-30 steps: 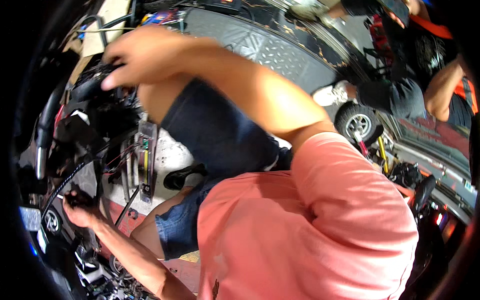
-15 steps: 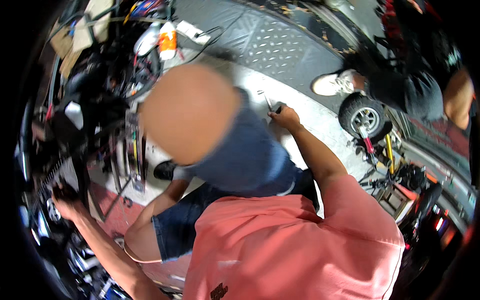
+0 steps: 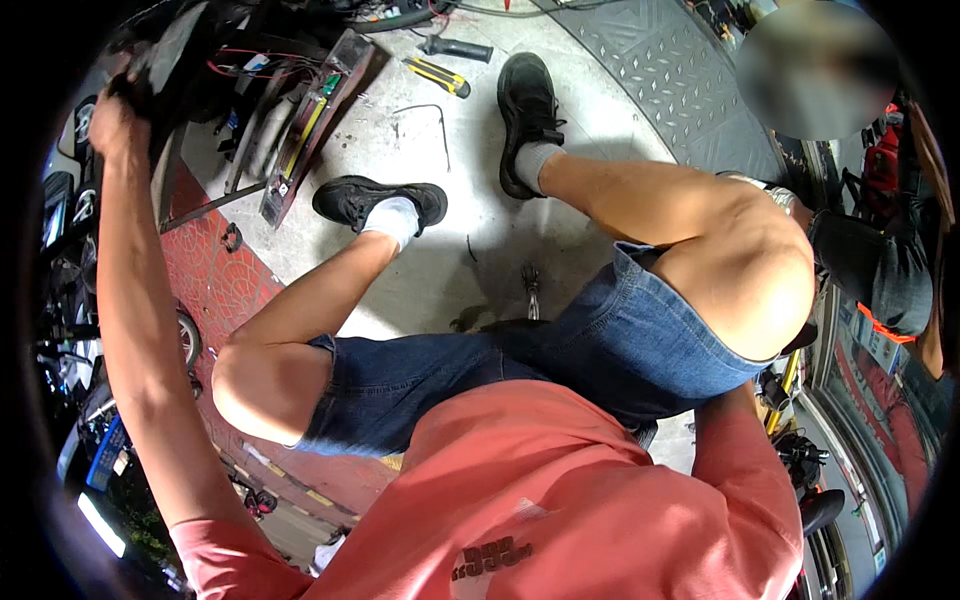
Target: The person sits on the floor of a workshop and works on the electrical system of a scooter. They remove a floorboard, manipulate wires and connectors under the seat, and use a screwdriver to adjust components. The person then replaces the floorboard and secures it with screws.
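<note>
My left hand (image 3: 117, 122) is raised at the far left, its fingers bent round the edge of a dark vehicle part (image 3: 178, 60) in deep shadow. What exactly it grips I cannot make out. My right arm (image 3: 738, 425) passes down behind my right thigh, which hides the hand. Between my legs, a shiny metal wrench (image 3: 532, 292) sticks out from under my shorts. Whether it lies on the floor or is held, I cannot tell. A yellow-and-black box cutter (image 3: 437, 77) and a dark cylindrical grip (image 3: 457, 48) lie beyond my feet.
A long bar with yellow and green strips (image 3: 308, 128) leans beside the dark machinery on the left. A thin bent rod (image 3: 445, 135) lies on the pale floor. Diamond-patterned dark plate (image 3: 650, 75) covers the far right. Another person's dark-clothed leg (image 3: 870, 265) is at the right edge.
My right knee has swung down and right, uncovering the floor and my shoes. My right hand and most of the wrench have gone out of sight behind it. My left hand appears higher.
</note>
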`<action>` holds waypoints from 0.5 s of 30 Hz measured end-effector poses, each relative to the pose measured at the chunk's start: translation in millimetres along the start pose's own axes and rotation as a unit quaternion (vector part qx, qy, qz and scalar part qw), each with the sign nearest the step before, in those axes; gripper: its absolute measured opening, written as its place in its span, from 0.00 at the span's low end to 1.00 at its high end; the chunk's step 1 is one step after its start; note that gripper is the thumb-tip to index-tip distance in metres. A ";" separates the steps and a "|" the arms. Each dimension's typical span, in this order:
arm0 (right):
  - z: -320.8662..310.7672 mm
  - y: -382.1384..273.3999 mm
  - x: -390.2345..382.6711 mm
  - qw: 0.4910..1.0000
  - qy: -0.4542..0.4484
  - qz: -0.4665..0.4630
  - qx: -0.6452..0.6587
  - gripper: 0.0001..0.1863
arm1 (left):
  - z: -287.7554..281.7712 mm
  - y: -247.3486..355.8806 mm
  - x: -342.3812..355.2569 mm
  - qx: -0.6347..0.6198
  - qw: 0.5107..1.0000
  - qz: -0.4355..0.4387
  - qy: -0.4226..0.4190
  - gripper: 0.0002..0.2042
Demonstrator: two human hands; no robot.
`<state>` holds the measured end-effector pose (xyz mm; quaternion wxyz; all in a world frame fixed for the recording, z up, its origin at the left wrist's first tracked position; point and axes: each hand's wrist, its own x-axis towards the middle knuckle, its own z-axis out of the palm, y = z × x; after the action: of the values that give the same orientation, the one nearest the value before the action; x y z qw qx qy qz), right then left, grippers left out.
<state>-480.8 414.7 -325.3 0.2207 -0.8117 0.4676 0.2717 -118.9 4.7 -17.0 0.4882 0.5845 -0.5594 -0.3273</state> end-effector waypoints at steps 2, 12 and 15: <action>1.7 -0.9 21.1 0.999 -0.021 -0.009 -0.047 0.13 | -29.4 -5.6 7.3 -0.148 0.988 -0.041 0.026 0.11; -73.2 25.2 -293.4 0.361 0.411 0.050 0.836 0.14 | -24.2 7.6 -49.4 -0.175 0.984 -0.033 0.000 0.12; -143.0 47.3 -335.1 0.350 0.520 0.047 0.778 0.15 | -20.7 9.7 -50.9 -0.164 0.986 -0.014 -0.002 0.12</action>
<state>-627.9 519.3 -5.3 0.4524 -0.2315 0.5281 -0.6803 -111.1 59.5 -9.8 0.5716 0.5040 -0.4905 -0.4226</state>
